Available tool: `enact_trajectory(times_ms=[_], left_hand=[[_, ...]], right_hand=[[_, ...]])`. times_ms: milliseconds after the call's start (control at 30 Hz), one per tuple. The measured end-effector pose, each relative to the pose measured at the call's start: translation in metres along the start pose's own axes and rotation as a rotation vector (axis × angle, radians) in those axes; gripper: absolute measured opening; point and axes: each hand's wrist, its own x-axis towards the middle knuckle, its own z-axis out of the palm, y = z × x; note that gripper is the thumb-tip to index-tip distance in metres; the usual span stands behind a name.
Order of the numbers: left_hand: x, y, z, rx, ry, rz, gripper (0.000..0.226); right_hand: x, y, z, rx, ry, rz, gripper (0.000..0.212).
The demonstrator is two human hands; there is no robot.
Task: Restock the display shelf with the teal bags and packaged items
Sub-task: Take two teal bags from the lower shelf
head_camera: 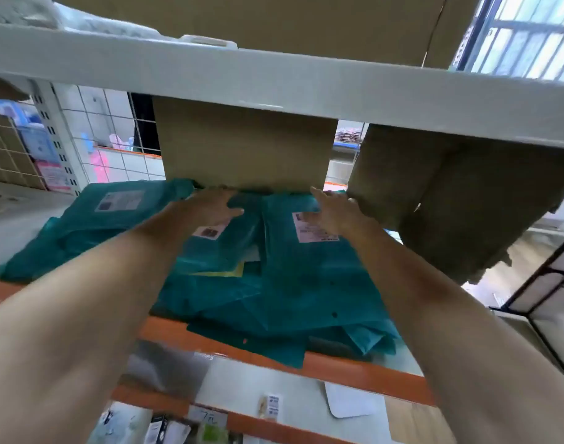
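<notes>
reaching deep over the shelf, both arms ran forward side by side. beyond the fingertips of both hands stood a cardboard box, its lower edge meeting the far ends of the teal bags. a second, tilted box sat just to the right of the right hand.

the bags lay under the hands and trailed back from them toward the person. their long sides ran front to back, and the near ends hung over the orange front beam. more bags lay off to the left of the left hand.

the left hand lay flat on the left-hand bag, fingers straight and thumb spread, holding nothing. the right hand rested the same way on the right-hand bag, fingers stretched out, its palm over part of a pink label. a smaller label showed just behind the left hand's heel.

each hand seemed equally near its own bag, already touching it. with the box blocking the way ahead, any further slide probably had little room left; squaring the near ends looked like the likelier move.
</notes>
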Motion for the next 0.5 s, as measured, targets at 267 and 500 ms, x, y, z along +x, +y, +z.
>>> enact_trajectory(times_ms=[267, 500], left_hand=[[0.049, -0.008, -0.027, 0.015, -0.464, 0.005, 0.079], [0.079, -0.019, -0.029, 0.027, -0.631, 0.063, 0.13]], right_hand=[[0.029, 0.012, -0.008, 0.237, -0.201, 0.003, 0.077], [0.05, 0.013, -0.016, 0.273, -0.374, 0.004, 0.076]])
